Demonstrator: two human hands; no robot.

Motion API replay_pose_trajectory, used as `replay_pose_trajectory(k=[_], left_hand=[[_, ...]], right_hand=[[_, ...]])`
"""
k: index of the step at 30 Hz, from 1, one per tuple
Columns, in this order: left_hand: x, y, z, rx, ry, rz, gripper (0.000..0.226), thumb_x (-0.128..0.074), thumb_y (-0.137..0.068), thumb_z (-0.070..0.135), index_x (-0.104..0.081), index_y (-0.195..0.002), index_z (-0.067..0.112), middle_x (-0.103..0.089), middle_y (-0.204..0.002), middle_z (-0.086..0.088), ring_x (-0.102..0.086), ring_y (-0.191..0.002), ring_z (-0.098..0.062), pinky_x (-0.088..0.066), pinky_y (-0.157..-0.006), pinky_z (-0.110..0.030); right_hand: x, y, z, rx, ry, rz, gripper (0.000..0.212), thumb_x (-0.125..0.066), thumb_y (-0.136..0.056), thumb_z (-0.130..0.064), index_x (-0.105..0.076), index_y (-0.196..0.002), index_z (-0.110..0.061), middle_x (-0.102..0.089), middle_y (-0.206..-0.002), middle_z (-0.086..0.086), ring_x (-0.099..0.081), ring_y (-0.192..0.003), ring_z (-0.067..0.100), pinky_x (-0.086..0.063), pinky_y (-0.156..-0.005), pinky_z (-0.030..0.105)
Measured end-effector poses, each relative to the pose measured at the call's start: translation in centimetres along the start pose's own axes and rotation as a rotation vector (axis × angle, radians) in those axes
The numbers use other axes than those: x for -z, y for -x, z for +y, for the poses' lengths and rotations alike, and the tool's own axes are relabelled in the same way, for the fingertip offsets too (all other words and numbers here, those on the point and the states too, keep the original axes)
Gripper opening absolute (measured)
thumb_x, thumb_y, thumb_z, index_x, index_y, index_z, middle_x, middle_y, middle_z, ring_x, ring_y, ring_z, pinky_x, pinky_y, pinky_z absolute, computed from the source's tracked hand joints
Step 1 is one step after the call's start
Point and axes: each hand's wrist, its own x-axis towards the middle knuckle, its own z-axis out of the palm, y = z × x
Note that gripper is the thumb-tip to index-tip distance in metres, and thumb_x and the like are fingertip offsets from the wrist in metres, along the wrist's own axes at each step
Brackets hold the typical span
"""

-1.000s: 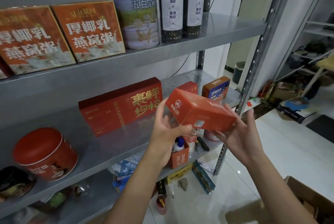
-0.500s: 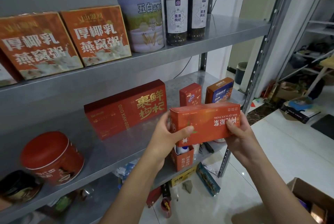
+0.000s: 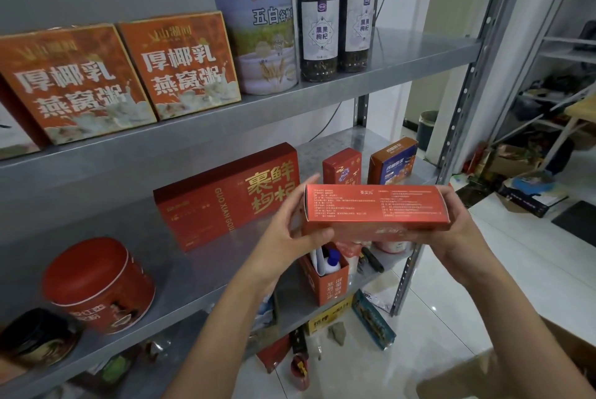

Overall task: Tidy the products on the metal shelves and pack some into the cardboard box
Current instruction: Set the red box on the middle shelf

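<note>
One red carton point(image 3: 375, 208), oblong, glossy card, fine print uppermost, clamped at its ends by left hand point(image 3: 283, 237) and right hand point(image 3: 458, 227); steel shelf point(image 3: 180, 273) behind grip.

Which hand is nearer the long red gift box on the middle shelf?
Left. The left hand grips one end of the held box, in front of the long red gift box; the right hand grips the other end, farther right.

Left hand point(image 3: 287, 239), right hand point(image 3: 459, 231) bare; forearms point(image 3: 225, 324) bare; nails apparently short, plain.
</note>
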Motion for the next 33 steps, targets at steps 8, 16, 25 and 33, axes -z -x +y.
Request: replay_pose_trajectory(k=[8,16,25,33], left_hand=[[0.0,-2.2,-0.7,0.593,0.453,0.035,0.064,-0.047,-0.088,0.064,-0.05,-0.131,0.017,-0.07,-0.115,-0.016,-0.064,-0.112,-0.033,-0.048,-0.092,-0.061],[-1.2,-2.5,-2.1,0.601,0.714,0.23,0.025,-0.056,-0.096,0.012,-0.057,-0.116,-0.001,-0.072,-0.095,-0.022,-0.067,-0.093,-0.031,-0.053,-0.086,-0.046],[-3.8,-3.3,-2.7,0.262,0.449,0.26,0.043,-0.061,-0.091,0.009,-0.053,-0.133,0.016,-0.069,-0.119,-0.009,-0.069,-0.097,-0.019,-0.057,-0.072,-0.03],[-6.5,-4.1,-3.2,0.204,0.372,0.114,0.049,-0.061,-0.091,0.014,-0.05,-0.138,0.016,-0.068,-0.121,-0.006,-0.068,-0.104,-0.018,-0.057,-0.077,-0.025]], right_hand=[[-1.2,1.0,0.5,0.234,0.12,-0.113,0.055,-0.09,-0.059,-0.038,-0.059,-0.104,-0.028,-0.062,-0.116,-0.004,-0.052,-0.125,0.016,-0.054,-0.093,0.036],[-0.9,1.6,-0.4,0.11,0.241,0.07,0.073,-0.08,-0.062,-0.039,-0.046,-0.125,-0.056,-0.037,-0.139,-0.018,-0.047,-0.126,-0.001,-0.046,-0.1,0.033],[1.0,2.0,-1.4,-0.448,-0.208,0.09,0.07,-0.074,-0.071,-0.022,-0.047,-0.135,-0.016,-0.07,-0.112,0.015,-0.073,-0.085,0.026,-0.059,-0.061,0.034],[3.7,3.3,-1.1,-0.43,-0.231,0.215,0.066,-0.076,-0.061,-0.008,-0.058,-0.124,-0.007,-0.073,-0.098,0.016,-0.072,-0.073,0.025,-0.057,-0.055,0.029]])
